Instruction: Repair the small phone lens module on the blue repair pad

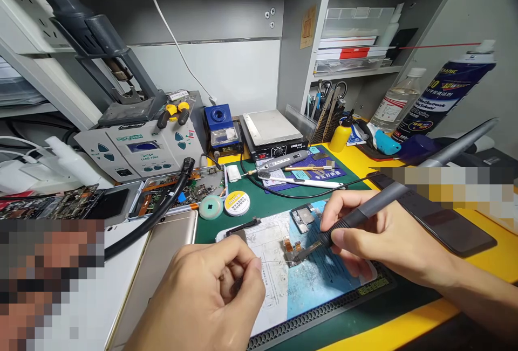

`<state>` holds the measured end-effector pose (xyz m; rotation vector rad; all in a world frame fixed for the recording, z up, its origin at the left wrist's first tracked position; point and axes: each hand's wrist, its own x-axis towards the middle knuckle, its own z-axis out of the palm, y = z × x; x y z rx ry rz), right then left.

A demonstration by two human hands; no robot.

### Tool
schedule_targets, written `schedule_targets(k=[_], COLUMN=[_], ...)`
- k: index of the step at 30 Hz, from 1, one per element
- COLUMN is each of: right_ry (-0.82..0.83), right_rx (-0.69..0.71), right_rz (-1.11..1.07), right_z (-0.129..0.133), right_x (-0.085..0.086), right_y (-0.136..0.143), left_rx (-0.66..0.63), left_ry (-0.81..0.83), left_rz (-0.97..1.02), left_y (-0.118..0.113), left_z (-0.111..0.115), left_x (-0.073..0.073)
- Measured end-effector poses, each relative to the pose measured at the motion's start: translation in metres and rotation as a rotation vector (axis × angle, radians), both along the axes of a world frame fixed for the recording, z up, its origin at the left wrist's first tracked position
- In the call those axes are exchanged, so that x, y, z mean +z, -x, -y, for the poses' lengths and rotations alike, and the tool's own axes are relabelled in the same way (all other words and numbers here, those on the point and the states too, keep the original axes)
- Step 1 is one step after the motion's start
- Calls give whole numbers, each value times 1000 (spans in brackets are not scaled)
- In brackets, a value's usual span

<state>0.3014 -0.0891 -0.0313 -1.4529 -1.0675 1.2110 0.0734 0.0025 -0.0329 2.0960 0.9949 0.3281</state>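
Hands pinch thin wire (left) and pen-shaped tool (right) at a small component.

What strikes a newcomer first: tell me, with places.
At lower centre, the right hand holds a grey tool at a small part, while the left hand pinches a thin wire. Then come a big blue can, far right, and a grey station, left.
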Motion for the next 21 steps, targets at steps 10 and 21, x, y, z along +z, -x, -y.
schedule_targets(k=[10, 21], right_ry=[11, 9], right_rx=[-9, -13], right_rz=[0, 21], right_z=[0, 0], right_x=[0, 1], right_y=[0, 0], left_rx=[6, 1], left_ry=[-15, -16], left_rz=[5, 18], left_y=[-1, -1], left_z=[-1, 1], left_x=[0, 0])
